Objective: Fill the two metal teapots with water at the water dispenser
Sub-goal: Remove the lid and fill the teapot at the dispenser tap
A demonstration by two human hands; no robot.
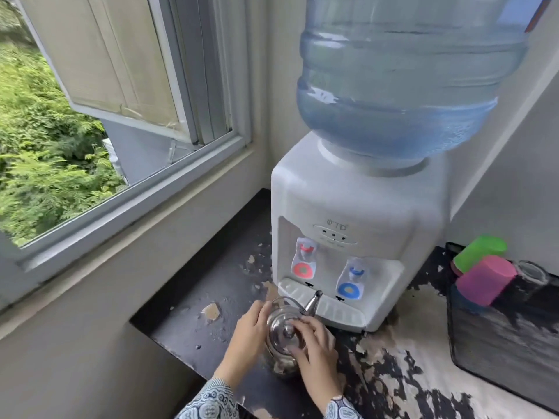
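Note:
A shiny metal teapot (282, 329) stands on the worn black counter (187, 331) just in front of the white water dispenser (348, 207), its spout pointing up toward the drip tray (329, 306). My left hand (249, 334) cups the pot's left side. My right hand (314, 343) rests over the lid, fingers on its edge and knob. The lid sits on the pot. A red tap (304, 261) and a blue tap (351, 281) sit above the tray. Only one teapot is in view.
A large blue water bottle (402, 71) tops the dispenser. To the right a dark tray (499, 355) holds upturned green (481, 249) and pink (487, 279) cups and a glass. An open window (121, 101) is at left above the counter's left edge.

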